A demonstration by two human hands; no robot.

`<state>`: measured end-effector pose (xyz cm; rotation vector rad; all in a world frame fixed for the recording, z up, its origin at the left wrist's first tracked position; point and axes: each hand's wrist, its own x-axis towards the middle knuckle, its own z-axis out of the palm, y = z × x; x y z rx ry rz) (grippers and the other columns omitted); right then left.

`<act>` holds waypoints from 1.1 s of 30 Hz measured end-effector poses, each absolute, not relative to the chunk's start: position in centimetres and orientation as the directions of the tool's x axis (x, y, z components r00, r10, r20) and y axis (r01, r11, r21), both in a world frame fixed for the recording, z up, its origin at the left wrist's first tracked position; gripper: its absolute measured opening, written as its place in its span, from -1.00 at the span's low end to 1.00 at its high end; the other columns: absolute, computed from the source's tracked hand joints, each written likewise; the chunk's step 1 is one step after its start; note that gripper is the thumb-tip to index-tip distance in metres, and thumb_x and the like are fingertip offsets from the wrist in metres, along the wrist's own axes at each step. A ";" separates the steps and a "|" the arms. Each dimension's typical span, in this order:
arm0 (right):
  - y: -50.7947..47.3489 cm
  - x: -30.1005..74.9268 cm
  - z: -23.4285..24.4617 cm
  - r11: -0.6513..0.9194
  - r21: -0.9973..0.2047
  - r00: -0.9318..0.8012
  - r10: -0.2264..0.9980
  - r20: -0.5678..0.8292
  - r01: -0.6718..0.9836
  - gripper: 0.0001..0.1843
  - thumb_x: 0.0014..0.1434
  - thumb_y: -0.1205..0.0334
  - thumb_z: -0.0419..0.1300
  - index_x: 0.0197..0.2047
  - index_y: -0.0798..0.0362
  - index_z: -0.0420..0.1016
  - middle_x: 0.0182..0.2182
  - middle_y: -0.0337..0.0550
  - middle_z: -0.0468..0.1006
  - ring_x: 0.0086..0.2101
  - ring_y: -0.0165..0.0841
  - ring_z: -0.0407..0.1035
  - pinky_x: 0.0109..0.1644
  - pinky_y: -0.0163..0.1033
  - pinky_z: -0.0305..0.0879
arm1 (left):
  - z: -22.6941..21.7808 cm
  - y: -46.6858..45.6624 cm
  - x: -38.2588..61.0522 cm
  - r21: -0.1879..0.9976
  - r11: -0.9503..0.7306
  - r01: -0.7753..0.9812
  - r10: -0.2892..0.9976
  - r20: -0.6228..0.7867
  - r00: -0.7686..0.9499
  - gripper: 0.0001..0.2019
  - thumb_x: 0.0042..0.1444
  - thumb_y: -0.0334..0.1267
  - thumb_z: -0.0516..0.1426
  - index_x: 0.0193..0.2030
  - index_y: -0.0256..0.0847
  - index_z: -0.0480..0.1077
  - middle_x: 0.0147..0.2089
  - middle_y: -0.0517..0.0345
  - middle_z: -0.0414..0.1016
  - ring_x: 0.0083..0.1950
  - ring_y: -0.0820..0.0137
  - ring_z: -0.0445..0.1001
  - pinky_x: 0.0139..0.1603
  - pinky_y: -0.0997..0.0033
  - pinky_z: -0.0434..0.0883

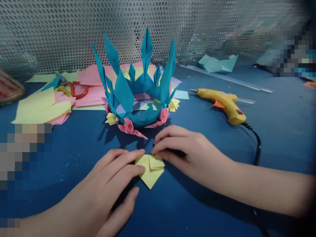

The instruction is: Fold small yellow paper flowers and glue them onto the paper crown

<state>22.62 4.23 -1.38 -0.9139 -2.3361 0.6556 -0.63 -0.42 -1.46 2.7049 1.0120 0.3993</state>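
A small piece of folded yellow paper lies on the blue table in front of me, its lower end pointed and a flap folded at the upper right. My left hand lies over its left side, fingers stretched and apart, fingertips pressing the paper. My right hand pinches the paper's upper right edge between thumb and fingers. Just behind stands a blue folded-paper crown with tall points. Pink paper flowers and yellow paper flowers sit around its base.
A yellow glue gun with a black cord lies to the right. Clear glue sticks and a light blue folded paper lie behind it. Red-handled scissors rest on pink and yellow sheets at left. A perforated metal panel stands behind.
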 end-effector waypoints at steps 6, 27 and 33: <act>3.6 22.6 -1.1 0.930 -0.265 -0.848 0.346 0.401 0.254 -0.57 0.35 0.49 -0.16 -0.26 0.28 0.55 -0.36 0.02 0.54 -0.27 -0.29 0.38 -0.14 -0.24 0.38 | -1.5 -0.5 -0.9 0.271 -0.770 0.578 0.632 0.199 0.749 -0.64 0.25 -0.47 -0.02 0.18 -0.26 0.20 0.31 0.09 0.11 0.32 0.44 0.03 0.34 0.47 -0.06; 3.0 22.7 -1.6 0.830 -0.444 -0.765 0.517 0.383 0.338 -0.77 0.34 0.46 -0.05 -0.07 0.19 0.40 -0.20 -0.03 0.51 -0.21 -0.38 0.35 -0.10 -0.34 0.36 | -1.4 -0.4 -0.9 0.477 -0.553 0.683 0.827 0.214 0.519 -0.71 0.21 -0.33 0.02 0.05 0.04 0.30 0.08 0.39 0.45 0.09 0.64 0.42 0.17 0.80 0.21; 3.2 22.5 -1.4 0.877 -0.351 -0.801 0.455 0.389 0.328 -0.70 0.36 0.44 -0.09 -0.08 0.20 0.47 -0.21 -0.01 0.54 -0.25 -0.37 0.39 -0.17 -0.32 0.37 | -1.6 -0.6 -0.6 0.421 -0.607 0.675 0.792 0.250 0.557 -0.76 0.25 -0.37 -0.04 -0.04 -0.02 0.35 0.12 0.29 0.39 0.14 0.57 0.37 0.24 0.64 0.21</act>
